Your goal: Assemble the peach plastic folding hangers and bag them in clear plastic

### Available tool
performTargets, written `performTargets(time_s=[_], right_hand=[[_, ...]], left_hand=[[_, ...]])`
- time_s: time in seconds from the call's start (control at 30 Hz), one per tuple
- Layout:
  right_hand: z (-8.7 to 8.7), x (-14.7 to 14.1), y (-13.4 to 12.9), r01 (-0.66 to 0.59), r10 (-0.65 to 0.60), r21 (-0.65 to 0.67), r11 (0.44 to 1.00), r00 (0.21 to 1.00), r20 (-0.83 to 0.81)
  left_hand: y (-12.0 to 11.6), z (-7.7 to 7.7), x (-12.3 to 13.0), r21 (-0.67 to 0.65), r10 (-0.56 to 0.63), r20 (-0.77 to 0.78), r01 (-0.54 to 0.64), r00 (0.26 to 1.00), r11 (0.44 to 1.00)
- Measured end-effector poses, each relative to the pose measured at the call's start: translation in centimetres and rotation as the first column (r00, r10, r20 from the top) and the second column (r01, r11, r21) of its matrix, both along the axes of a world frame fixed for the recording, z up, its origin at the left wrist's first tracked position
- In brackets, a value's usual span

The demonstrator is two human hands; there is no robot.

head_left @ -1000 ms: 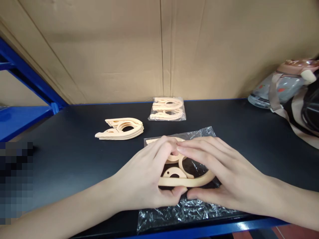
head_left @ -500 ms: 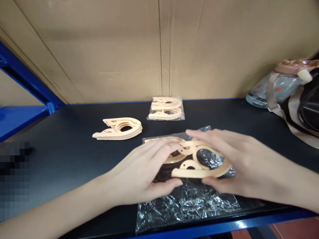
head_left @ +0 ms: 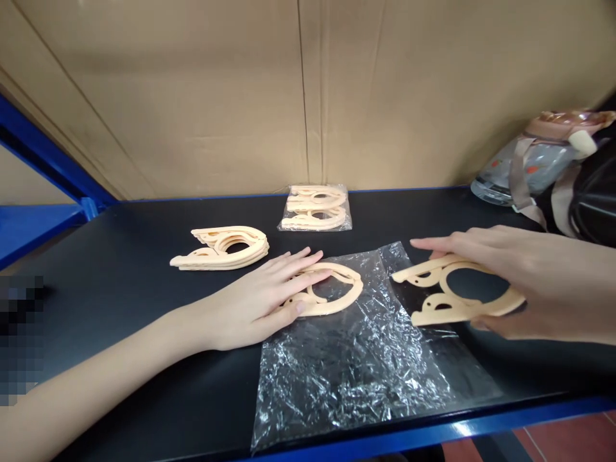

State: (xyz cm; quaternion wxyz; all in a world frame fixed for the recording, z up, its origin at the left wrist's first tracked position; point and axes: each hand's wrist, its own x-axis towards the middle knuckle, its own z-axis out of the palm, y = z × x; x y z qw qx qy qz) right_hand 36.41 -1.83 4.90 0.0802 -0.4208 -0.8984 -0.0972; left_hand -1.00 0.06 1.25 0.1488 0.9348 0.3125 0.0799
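Note:
A clear plastic bag (head_left: 356,359) lies crinkled near the front edge of the black tabletop. At its upper left is a beige folding hanger (head_left: 353,295); my left hand (head_left: 260,298) rests on that hanger's left part with fingers spread. To the right, my right hand (head_left: 539,285) grips a second beige hanger (head_left: 447,308) by its rounded end, thumb below and fingers above. The open tips of this hanger point left, just past the bag's right side. A stack of beige hangers (head_left: 250,253) sits to the left, behind my left hand.
Flat packed hangers in a clear bag (head_left: 317,208) lie at the back, near the cardboard wall (head_left: 202,96). A clear bottle (head_left: 543,160) with a strap and a black bag (head_left: 597,199) stand at the right. A blue frame (head_left: 48,154) is at the left.
My right hand has moved right with its hanger, away from my left hand. My left hand has shifted left and up. More of the plastic bag and the hanger at its upper left now shows.

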Motion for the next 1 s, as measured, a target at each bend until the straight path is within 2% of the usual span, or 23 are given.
performTargets(time_s=[0.1, 0.17, 0.27, 0.37, 0.43, 0.53, 0.67, 0.77, 0.9, 1.0], right_hand=[[-0.1, -1.4, -1.1, -0.102, 0.102, 0.051, 0.993, 0.995, 0.010], [-0.1, -2.2, -1.7, -0.124, 0.124, 0.028, 0.992, 0.992, -0.004], [-0.1, -3.4, -2.1, -0.112, 0.111, -0.128, 0.985, 0.994, -0.019], [-0.3, -4.3, -2.1, -0.109, 0.111, -0.331, 0.937, 0.994, -0.014], [-0.6, -4.5, -1.9, -0.117, 0.114, -0.406, 0.906, 0.993, -0.032], [-0.8, -4.2, -1.7, -0.098, 0.089, -0.422, 0.901, 0.995, -0.042], [-0.1, -3.1, -1.3, 0.019, -0.008, -0.398, 0.917, 1.000, 0.030], [0.6, -2.8, -1.1, 0.070, -0.050, -0.447, 0.892, 0.997, 0.058], [0.7, -3.8, -1.2, 0.045, -0.049, -0.497, 0.866, 0.999, 0.005], [-0.1, -5.0, -1.3, -0.050, 0.003, -0.548, 0.835, 0.996, -0.087]], left_hand=[[-0.1, -0.3, 0.0, 0.027, 0.014, 0.003, -0.014, 1.000, 1.000], [-0.2, -0.3, 0.0, 0.032, 0.016, -0.018, -0.015, 1.000, 0.999], [-0.1, -0.2, 0.1, 0.043, 0.015, -0.051, -0.013, 0.999, 0.999], [-0.1, -0.1, 0.2, 0.048, 0.014, -0.084, -0.010, 0.996, 0.999], [-0.1, -0.1, 0.2, 0.048, 0.017, -0.095, -0.013, 0.995, 0.999], [-0.2, 0.0, 0.2, 0.045, 0.024, -0.107, -0.019, 0.994, 0.999], [-0.3, 0.1, 0.3, 0.043, 0.034, -0.121, -0.029, 0.992, 0.999], [-0.3, 0.2, 0.3, 0.033, 0.042, -0.108, -0.038, 0.993, 0.999], [-0.2, 0.1, 0.1, 0.007, 0.031, -0.103, -0.030, 0.994, 1.000], [0.0, 0.0, 0.1, -0.005, 0.022, -0.096, -0.023, 0.995, 1.000]])
